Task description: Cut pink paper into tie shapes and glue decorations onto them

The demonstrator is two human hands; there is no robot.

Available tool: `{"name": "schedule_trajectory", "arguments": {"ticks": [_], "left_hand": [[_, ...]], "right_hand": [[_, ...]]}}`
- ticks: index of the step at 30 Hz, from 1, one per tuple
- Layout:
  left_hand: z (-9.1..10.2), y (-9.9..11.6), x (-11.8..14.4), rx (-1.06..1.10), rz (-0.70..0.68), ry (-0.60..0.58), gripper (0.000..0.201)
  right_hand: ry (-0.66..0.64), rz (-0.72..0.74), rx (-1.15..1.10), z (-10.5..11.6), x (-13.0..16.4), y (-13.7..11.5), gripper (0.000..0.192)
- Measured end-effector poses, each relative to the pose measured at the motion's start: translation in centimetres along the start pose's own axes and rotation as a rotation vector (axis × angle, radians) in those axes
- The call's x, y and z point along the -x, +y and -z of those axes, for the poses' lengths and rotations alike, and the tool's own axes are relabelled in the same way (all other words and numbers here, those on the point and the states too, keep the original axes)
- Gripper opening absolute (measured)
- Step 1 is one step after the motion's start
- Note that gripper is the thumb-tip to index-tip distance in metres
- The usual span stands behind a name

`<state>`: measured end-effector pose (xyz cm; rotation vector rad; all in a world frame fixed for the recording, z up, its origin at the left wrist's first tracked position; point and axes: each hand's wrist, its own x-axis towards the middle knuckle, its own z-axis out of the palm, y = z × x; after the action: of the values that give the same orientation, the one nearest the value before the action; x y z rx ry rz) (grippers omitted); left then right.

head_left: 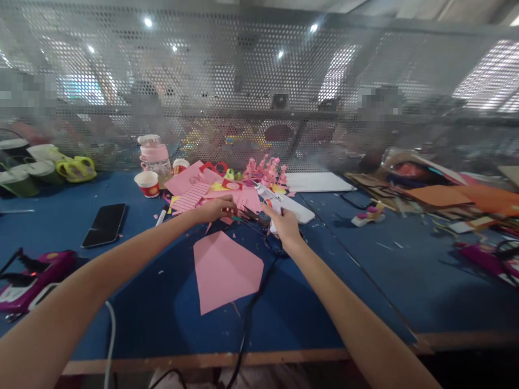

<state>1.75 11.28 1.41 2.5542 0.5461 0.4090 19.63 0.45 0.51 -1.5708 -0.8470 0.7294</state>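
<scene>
The blue tabletop (365,281) runs wide in front of me, a perforated screen behind it; nearest my body lies the big pink sheet (225,270), flat, its long axis running away from me toward the heap of cut paper (211,189), one corner aimed at my chest; both my arms reach past it, so it sits between and below them, nearer my left forearm; a black cable (251,302) crosses its right edge; to the far left a phone (104,225) lies face up, a red paper cup (147,183) beyond it; my left hand (217,208) rests curled on a pink scrap at the heap's near edge, fingers closed over it; my right hand (286,224) is wrapped around a white tool body (294,210); dark blades (253,215), small and blurred, point leftward from it toward my left hand, almost touching the scrap.
</scene>
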Motion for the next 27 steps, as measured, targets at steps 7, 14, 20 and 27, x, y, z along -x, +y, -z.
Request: {"name": "schedule_trajectory", "arguments": {"ticks": [7, 14, 20, 27], "left_hand": [[2.2, -1.5, -0.4, 0.000, 0.091, 0.330, 0.018], [3.4, 1.2, 1.9, 0.068, 0.406, 0.837, 0.021], [0.7, 4.9, 8.5, -0.031, 0.513, 0.652, 0.021], [-0.8, 5.3, 11.7, -0.419, 0.362, 0.595, 0.024]], "right_hand": [[0.128, 0.114, -0.050, 0.3, -0.4, 0.2, 0.047], [0.196, 0.201, -0.031, 0.5, -0.1, 0.3, 0.047], [0.210, 0.243, -0.012, 0.5, 0.6, -0.3, 0.040], [0.185, 0.247, 0.020, 0.4, 0.9, -0.2, 0.039]]}}
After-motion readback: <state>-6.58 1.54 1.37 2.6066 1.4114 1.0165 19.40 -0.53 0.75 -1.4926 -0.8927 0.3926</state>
